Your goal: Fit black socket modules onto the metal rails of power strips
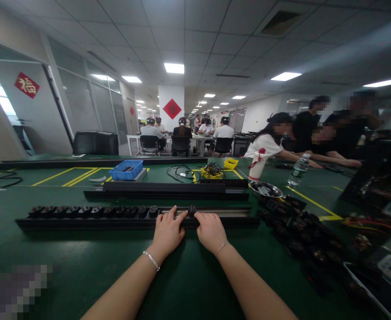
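A long black rail (82, 223) lies across the green table, with a row of several small black modules (108, 212) seated along its left part. One separate black module (192, 210) stands on the rail between my hands. My left hand (169, 231) rests on the rail just left of this module, thumb and index finger apart, with the index finger pointing at it. My right hand (211, 230) touches the rail at the module's right side, its fingers curled together; whether they pinch anything is hidden. To the right, the rail's metal channel (228, 213) is bare.
Behind lie another black rail (168, 191), a blue bin (126, 170), cables (211, 170) and a yellow bin (231, 164). At right are a metal bowl (266, 190), bottles (298, 170), piled black modules (302, 231) and people reaching over the table.
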`<action>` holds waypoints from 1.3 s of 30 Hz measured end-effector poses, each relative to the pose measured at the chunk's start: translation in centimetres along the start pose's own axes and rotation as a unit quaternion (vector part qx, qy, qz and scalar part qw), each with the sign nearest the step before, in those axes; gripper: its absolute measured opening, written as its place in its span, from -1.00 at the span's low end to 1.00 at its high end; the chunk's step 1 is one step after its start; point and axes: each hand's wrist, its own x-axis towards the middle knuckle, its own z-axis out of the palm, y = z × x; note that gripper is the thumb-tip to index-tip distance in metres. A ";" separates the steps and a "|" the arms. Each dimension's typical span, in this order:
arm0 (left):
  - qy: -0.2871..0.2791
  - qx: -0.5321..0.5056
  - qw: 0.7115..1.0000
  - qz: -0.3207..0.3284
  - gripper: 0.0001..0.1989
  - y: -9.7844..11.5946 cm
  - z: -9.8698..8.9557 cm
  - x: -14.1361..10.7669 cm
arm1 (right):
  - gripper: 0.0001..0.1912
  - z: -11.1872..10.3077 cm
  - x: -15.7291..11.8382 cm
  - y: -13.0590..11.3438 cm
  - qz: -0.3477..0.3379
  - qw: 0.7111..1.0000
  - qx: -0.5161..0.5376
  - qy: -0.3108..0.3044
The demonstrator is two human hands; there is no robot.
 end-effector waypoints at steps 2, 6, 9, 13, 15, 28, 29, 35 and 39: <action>-0.002 0.003 1.000 -0.001 -0.44 0.1 0.0 0.0 | -0.63 -0.2 0.1 0.0 0.005 1.000 0.000 -0.005; -0.004 0.009 1.000 -0.003 -0.41 0.2 0.0 0.0 | -0.64 -0.6 0.2 0.0 0.019 1.000 -0.002 -0.021; -0.008 0.010 1.000 0.000 -0.40 0.2 -0.1 -0.1 | -0.65 -0.8 0.3 0.1 0.025 1.000 -0.005 -0.019; -0.009 0.014 1.000 0.002 -0.41 0.2 -0.2 -0.1 | -0.65 -1.0 0.2 0.2 0.037 0.999 -0.013 -0.018; -0.008 0.015 1.000 0.001 -0.42 0.3 -0.3 -0.2 | -0.66 -1.0 0.2 0.3 0.043 0.999 -0.011 -0.011; -0.007 0.014 1.000 0.002 -0.44 0.3 -0.3 -0.1 | -0.78 -0.4 -0.1 1.3 0.073 0.993 0.034 0.090; -0.007 0.015 1.000 0.002 -0.45 0.3 -0.3 -0.1 | -0.80 -0.2 -0.2 1.3 0.077 0.991 0.039 0.104; -0.003 0.013 1.000 0.004 -0.47 0.3 -0.3 -0.1 | -0.74 0.6 0.5 0.8 0.149 0.971 0.101 0.158; -0.005 0.013 1.000 0.003 -0.48 0.4 -0.2 -0.1 | -0.63 0.8 1.5 0.3 0.202 0.962 0.113 0.147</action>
